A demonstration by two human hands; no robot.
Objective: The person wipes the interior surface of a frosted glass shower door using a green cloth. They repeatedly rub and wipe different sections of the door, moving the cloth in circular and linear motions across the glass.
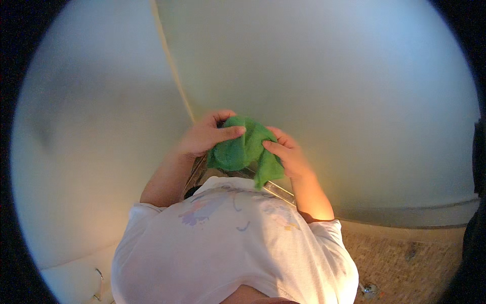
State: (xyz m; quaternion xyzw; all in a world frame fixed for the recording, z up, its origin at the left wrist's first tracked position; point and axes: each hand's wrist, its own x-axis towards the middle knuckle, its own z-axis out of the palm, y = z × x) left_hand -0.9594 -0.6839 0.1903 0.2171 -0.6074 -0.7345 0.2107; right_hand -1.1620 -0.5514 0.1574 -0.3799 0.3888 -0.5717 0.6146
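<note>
A crumpled green cloth (248, 146) is held up between both hands, in front of my chest. My left hand (212, 133) grips its upper left side, the thumb lying across the front. At the right side my right hand (283, 148) pinches the fabric between thumb and fingers. One loose flap (270, 169) of the cloth hangs below the right hand, and folds cover part of its middle. The fingers behind the cloth are partly hidden.
Two pale walls (322, 95) meet at a yellowish corner line (171, 60). Behind the cloth, a metal-edged surface (281, 192) shows partly. Lower left is a metal handle (99, 285). A brown patterned floor (410, 262) lies at lower right, near a small shiny fixture (369, 289).
</note>
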